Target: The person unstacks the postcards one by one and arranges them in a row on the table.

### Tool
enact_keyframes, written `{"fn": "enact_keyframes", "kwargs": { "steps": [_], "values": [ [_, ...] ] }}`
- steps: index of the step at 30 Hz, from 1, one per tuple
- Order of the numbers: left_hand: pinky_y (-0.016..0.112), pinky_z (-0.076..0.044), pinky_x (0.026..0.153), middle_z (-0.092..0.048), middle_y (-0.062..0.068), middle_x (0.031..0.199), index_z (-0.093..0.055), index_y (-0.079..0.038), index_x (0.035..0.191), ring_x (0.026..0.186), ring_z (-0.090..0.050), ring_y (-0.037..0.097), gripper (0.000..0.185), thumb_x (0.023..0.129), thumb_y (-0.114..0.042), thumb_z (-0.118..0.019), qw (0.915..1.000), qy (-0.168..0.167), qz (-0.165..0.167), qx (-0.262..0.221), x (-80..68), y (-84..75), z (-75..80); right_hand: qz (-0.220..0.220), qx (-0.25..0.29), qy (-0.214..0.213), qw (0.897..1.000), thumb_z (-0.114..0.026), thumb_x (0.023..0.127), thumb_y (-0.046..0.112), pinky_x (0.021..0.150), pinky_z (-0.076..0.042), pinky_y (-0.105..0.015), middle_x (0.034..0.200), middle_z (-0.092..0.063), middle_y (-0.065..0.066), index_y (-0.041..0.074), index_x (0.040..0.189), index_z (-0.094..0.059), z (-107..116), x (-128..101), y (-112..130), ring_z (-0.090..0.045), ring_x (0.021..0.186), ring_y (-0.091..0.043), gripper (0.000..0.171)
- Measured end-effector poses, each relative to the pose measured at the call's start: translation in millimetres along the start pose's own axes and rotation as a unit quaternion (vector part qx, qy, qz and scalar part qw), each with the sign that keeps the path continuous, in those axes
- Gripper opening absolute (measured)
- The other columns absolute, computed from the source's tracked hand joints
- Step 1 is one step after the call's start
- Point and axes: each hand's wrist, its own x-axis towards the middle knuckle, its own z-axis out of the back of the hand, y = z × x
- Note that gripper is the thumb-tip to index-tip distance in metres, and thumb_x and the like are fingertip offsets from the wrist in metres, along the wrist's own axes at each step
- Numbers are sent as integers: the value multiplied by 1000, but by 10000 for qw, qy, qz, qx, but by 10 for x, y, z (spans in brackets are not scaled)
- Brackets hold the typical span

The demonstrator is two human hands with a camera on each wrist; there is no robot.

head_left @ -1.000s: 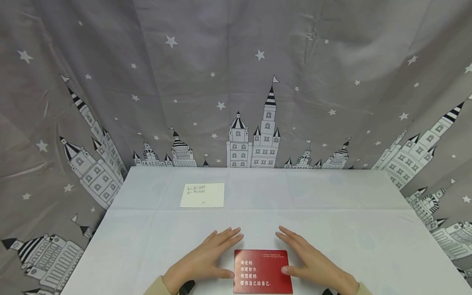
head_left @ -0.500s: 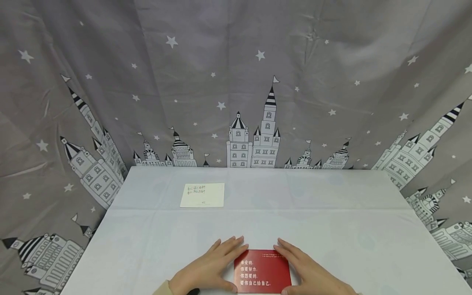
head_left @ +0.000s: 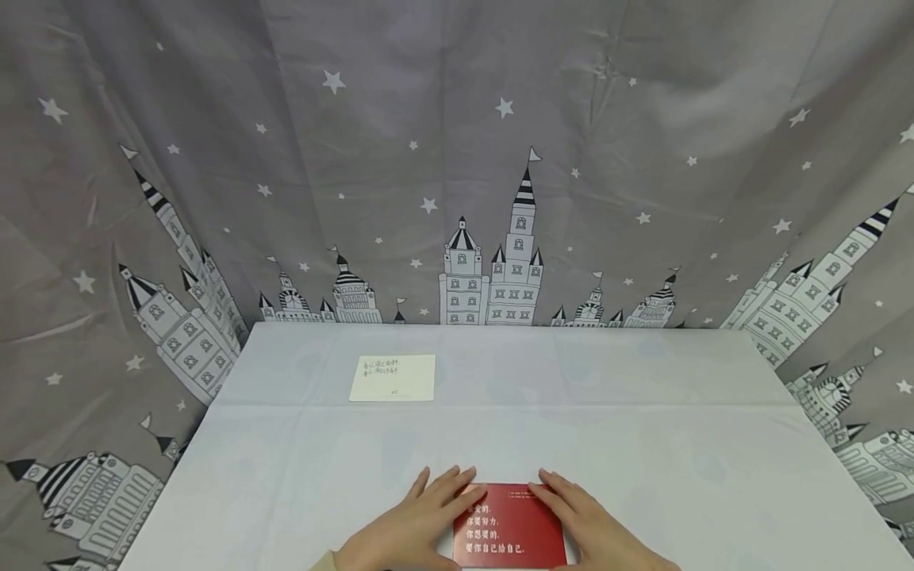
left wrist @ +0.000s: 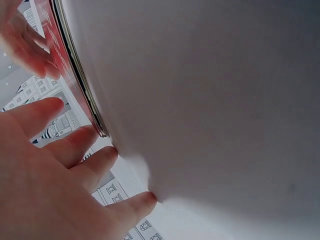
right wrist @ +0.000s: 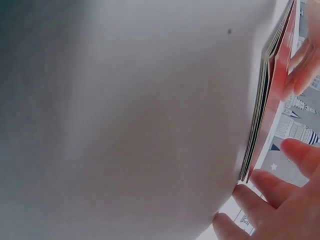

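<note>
A stack of several cards [head_left: 508, 525] lies on the table before me, its top card red with white printed characters. The layered edges of the stack [left wrist: 75, 65] show in the left wrist view. My left hand [head_left: 414, 527] rests at its left side, fingers spread, with fingertips at the far left corner and thumb near the close left corner. Mirroring it, my right hand [head_left: 596, 527] lies along the right side, index fingertip over the far right corner. From the right wrist view, the card edges [right wrist: 262, 100] look slightly uneven, with right-hand fingertips by one corner.
A cream card [head_left: 393, 378] with handwriting lies farther back, left of centre, on the white-covered table [head_left: 607, 412]. Behind the table hangs a grey curtain [head_left: 607, 159] printed with castles and stars.
Both hands have come down and inward from beside the stack to its far corners and sides. The red-topped stack and the cream card have stayed in place.
</note>
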Motion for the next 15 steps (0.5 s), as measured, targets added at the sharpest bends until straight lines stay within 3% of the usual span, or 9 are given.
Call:
{"fn": "enact_keyframes", "kwargs": {
  "steps": [5,15],
  "values": [
    [61,-18,108,-28,2,154,-29,-26,152,141,-23,27,97,73,-77,-55,9997,76,116,-219,10,-24,-18,61,-200,-73,9998,-60,73,74,91,-48,-51,151,-31,-4,20,148,-35,-25,-5,9,-34,133,-30,97],
    [61,-18,108,-31,1,153,-30,-27,151,140,-25,27,95,73,-71,-61,9988,169,262,-377,28,-78,4,344,-681,-374,9964,-55,72,79,96,-43,-52,150,-34,-5,20,149,-34,-89,-23,-18,-33,134,-28,99]
  ]
}}
